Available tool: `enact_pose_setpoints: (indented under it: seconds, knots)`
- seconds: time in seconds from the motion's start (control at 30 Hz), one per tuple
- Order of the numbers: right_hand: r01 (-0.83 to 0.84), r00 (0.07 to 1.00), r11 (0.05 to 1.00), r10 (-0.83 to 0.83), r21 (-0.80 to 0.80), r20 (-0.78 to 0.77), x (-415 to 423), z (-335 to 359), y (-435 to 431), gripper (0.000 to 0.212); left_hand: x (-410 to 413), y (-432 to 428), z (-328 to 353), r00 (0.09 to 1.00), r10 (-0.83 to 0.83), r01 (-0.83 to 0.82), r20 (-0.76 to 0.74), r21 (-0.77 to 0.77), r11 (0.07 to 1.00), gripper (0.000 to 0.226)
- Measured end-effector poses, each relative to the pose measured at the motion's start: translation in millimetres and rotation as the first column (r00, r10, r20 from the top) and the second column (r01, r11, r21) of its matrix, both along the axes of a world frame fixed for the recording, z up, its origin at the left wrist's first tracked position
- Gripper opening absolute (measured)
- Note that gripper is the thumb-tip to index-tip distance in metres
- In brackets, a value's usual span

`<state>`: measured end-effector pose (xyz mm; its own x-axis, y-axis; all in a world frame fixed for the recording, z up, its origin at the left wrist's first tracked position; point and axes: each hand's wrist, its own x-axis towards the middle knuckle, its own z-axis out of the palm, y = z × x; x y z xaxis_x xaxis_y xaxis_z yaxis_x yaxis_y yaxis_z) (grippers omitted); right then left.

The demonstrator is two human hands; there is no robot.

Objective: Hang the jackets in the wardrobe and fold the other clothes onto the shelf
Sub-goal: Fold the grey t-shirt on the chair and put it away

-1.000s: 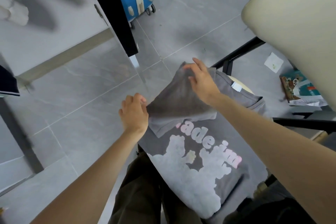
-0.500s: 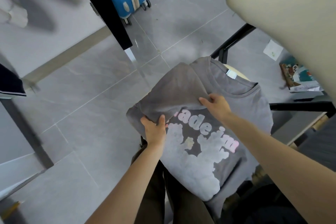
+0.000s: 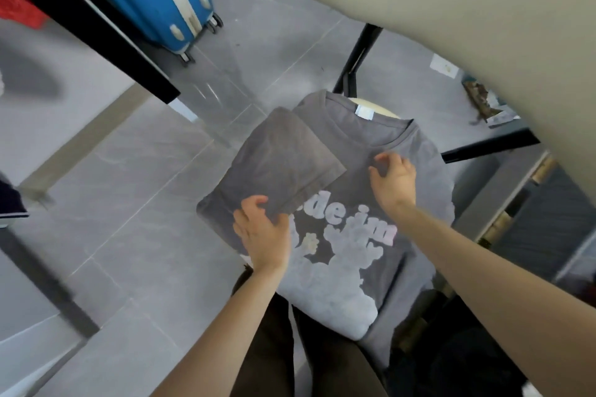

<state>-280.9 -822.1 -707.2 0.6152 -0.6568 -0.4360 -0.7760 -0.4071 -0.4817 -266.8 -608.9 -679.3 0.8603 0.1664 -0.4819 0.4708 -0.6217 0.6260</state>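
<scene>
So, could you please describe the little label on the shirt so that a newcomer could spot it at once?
Find the grey T-shirt with the pale puffy print, spread out mid-view. Just inside the back of its round neckline sits a small white rectangular fabric label. Nothing else on the collar is white, and the print lies well below it.
</scene>
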Motion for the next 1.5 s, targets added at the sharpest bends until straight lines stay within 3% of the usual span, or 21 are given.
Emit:
enact_pose_setpoints:
  seconds: [0.13,0.27,0.37,0.43,0.47,0.63,0.73,0.83,0.9,1.03,1.1,1.2,1.27,1.33,1.4,1.5]
  knots:
    - [0.126,0.988,0.985,-0.135,-0.116,-0.079,-51,-3,-37,0.037,-4,-46,3,0.938,-0.346,0.346,0.025,-0.090,0.934,0.029]
    - [0.367,0.918,0.930,-0.362,0.002,-0.165,-102,-18,-64,0.046,-16,-94,1,0.850,-0.527,0.512,0.014,-0.258,0.819,0.033]
    - [0.596,0.802,0.764,-0.550,0.249,-0.232,-133,-33,-70,0.058,-23,-119,-6,0.776,-0.630,0.605,0.000,-0.283,0.745,0.036]
    - [0.677,0.733,0.631,-0.628,0.379,-0.263,-147,-41,-68,0.061,-27,-128,-12,0.729,-0.684,0.654,-0.030,-0.264,0.709,0.037]
    - [0.687,0.719,0.609,-0.646,0.396,-0.255,-152,-44,-67,0.058,-29,-131,-15,0.703,-0.710,0.681,-0.044,-0.245,0.690,0.037]
    - [0.575,0.818,0.792,-0.563,0.206,-0.120,-162,-45,-72,0.021,-34,-139,-27,0.630,-0.774,0.762,-0.065,-0.142,0.632,0.037]
    - [0.479,0.878,0.852,-0.458,0.212,-0.142,-162,-32,-82,0.020,-34,-143,-30,0.625,-0.776,0.769,-0.085,-0.106,0.630,0.037]
    - [0.449,0.884,0.871,-0.465,0.197,0.041,-154,-7,-77,0.018,-30,-146,-32,0.658,-0.747,0.736,-0.093,-0.125,0.665,0.038]
    - [0.354,0.902,0.899,-0.401,0.258,0.159,-145,10,-61,0.015,-24,-146,-33,0.693,-0.716,0.703,-0.088,-0.138,0.697,0.035]
    - [0.133,0.962,0.861,-0.230,0.490,0.144,-134,15,-26,0.009,-14,-142,-33,0.762,-0.640,0.629,-0.097,-0.125,0.767,0.032]
    - [0.265,0.913,0.866,-0.367,0.424,0.179,-137,11,-24,0.009,-11,-139,-32,0.759,-0.638,0.624,-0.132,-0.135,0.770,0.033]
    - [0.509,0.842,0.839,-0.532,0.194,0.092,-150,0,-35,0.047,-11,-137,-31,0.727,-0.663,0.647,-0.179,-0.146,0.748,0.033]
    - [0.592,0.804,0.769,-0.585,0.240,-0.109,-158,-9,-45,0.083,-13,-137,-29,0.720,-0.670,0.657,-0.181,-0.136,0.742,0.034]
    - [0.655,0.755,0.674,-0.609,0.341,-0.244,-162,-16,-50,0.095,-14,-139,-26,0.716,-0.682,0.672,-0.152,-0.115,0.731,0.035]
    - [0.670,0.738,0.647,-0.631,0.365,-0.237,-166,-19,-50,0.076,-16,-143,-21,0.689,-0.717,0.708,-0.099,-0.119,0.697,0.035]
    - [0.601,0.799,0.760,-0.584,0.246,-0.145,-174,-19,-47,0.035,-19,-152,-12,0.600,-0.799,0.790,-0.032,-0.129,0.599,0.034]
